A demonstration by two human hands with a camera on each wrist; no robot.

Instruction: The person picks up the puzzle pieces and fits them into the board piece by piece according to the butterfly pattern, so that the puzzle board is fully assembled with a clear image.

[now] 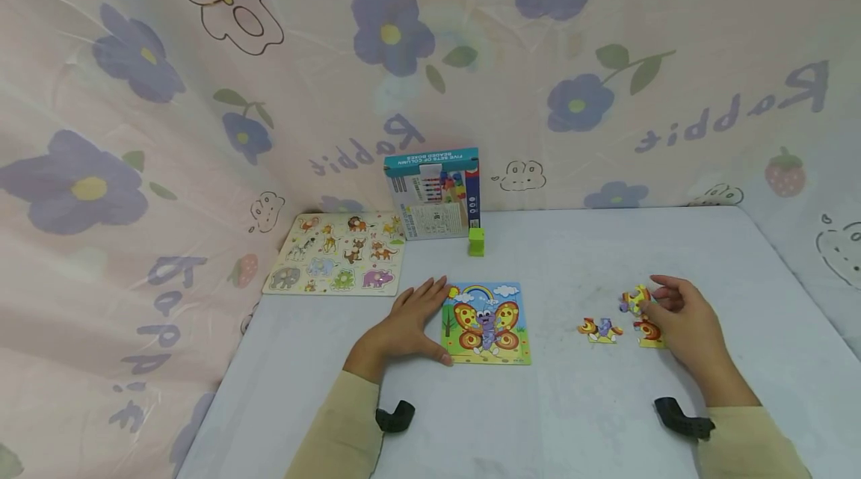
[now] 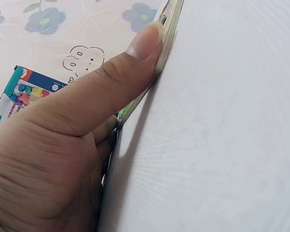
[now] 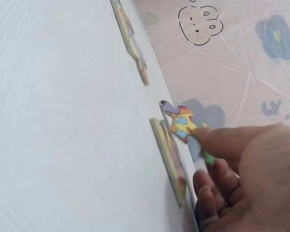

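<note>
My left hand [image 1: 405, 328] rests along the left side of a square butterfly puzzle [image 1: 487, 323], fingers stretched towards its upper corner and thumb at the lower one. In the left wrist view the straight thumb [image 2: 106, 84] touches the puzzle's edge. My right hand [image 1: 684, 322] pinches a small yellow, orange and purple puzzle piece [image 3: 182, 121] between thumb and fingers. Just below it lies a red and yellow puzzle piece [image 1: 649, 335], partly covered by the hand. Further left is another puzzle piece [image 1: 601, 330] with orange and purple on it, flat on the table.
At the back left lies an animal puzzle board [image 1: 336, 255]. Beside it stands a bead toy box [image 1: 433, 195], with a green block [image 1: 476, 242] at its right front corner. A patterned curtain [image 1: 498, 75] hangs behind the white table [image 1: 538, 419].
</note>
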